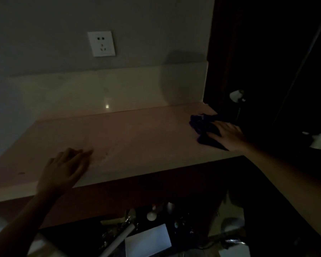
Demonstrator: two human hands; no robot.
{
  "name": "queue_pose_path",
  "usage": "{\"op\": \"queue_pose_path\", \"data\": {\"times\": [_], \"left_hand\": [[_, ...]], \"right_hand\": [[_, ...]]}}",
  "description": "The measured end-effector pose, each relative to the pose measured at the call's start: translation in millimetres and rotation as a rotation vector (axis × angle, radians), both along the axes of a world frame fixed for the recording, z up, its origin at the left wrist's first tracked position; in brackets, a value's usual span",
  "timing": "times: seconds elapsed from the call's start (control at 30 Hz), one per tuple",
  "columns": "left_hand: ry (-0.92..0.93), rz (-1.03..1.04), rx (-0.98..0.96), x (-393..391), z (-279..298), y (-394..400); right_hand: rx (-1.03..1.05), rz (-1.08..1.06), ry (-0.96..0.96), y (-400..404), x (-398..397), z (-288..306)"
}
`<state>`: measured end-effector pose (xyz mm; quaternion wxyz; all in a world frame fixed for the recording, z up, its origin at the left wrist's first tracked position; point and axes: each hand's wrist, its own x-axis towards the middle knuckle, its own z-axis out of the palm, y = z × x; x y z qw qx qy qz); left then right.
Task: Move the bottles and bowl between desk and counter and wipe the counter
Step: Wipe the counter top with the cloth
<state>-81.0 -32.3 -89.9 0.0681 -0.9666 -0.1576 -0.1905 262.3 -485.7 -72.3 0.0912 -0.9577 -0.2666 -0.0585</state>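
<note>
Nearest to the camera, in the dark space under the tabletop [137, 141], there was a heap of small things: a white sheet or box [148, 240], a pale tube [117, 240] and a small white bottle [151, 216], too dim to describe more exactly. The room was very dark. The left hand [65, 167] lay flat near the front edge of the tabletop, on its left part, with the fingers straight and close together; its grip was released and held nothing. The right hand [228, 135] was stretched far to the right end of the tabletop and pressed down on a dark purple cloth [202, 125] with spread, straight fingers, so this grip was also released and only pushed on the cloth. The cloth was crumpled and lay at the right edge of the tabletop, not far from the low back panel. On the wall above the tabletop there was a white socket [101, 43]. No bowl could be seen on the tabletop.
</note>
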Motion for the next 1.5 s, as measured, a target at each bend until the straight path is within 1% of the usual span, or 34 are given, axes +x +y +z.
{"op": "queue_pose_path", "data": {"times": [0.1,0.2,0.33,0.47,0.53,0.6,0.63,0.67,0.7,0.77,0.87,0.93,1.07,1.2,1.3,1.4,1.5], "left_hand": [[-0.017,0.011,0.010,-1,-1,0],[-0.076,0.008,-0.003,-2,0,-6],[-0.086,0.031,-0.012,-3,1,-9],[-0.084,0.051,-0.051,-4,3,-8],[-0.147,0.029,-0.202,-6,5,-4],[-0.337,-0.023,-0.434,-13,9,-3],[-0.443,-0.040,-0.505,-18,12,-3],[-0.521,-0.040,-0.522,-24,14,-1],[-0.561,-0.022,-0.508,-32,15,4],[-0.580,0.041,-0.488,-52,15,21],[-0.638,0.183,-0.465,-91,10,55],[-0.688,0.281,-0.430,-119,8,69],[-0.683,0.404,-0.376,-163,6,73],[-0.634,0.485,-0.346,-183,9,77],[-0.604,0.489,-0.318,-183,15,80],[-0.592,0.457,-0.282,-172,20,74],[-0.593,0.434,-0.294,-152,20,66]], "right_hand": [[-0.007,-0.069,-0.031,2,-11,0],[-0.014,-0.091,-0.038,19,-31,1],[0.011,0.015,-0.012,60,-64,0],[-0.002,0.192,0.013,134,-104,2],[0.006,0.286,-0.003,176,-127,2],[-0.003,0.369,-0.020,219,-150,3],[-0.011,0.405,-0.023,240,-161,3],[-0.015,0.439,-0.029,260,-173,4],[-0.014,0.477,-0.044,282,-186,4],[-0.005,0.568,-0.070,326,-213,4],[-0.031,0.702,-0.049,397,-254,3],[-0.032,0.792,-0.073,444,-285,2],[0.020,0.946,-0.121,514,-341,1],[0.020,1.019,-0.156,542,-358,0],[0.006,1.072,-0.158,542,-355,-1],[0.019,1.171,-0.175,526,-345,-4],[0.009,1.240,-0.140,491,-320,-5]]}}
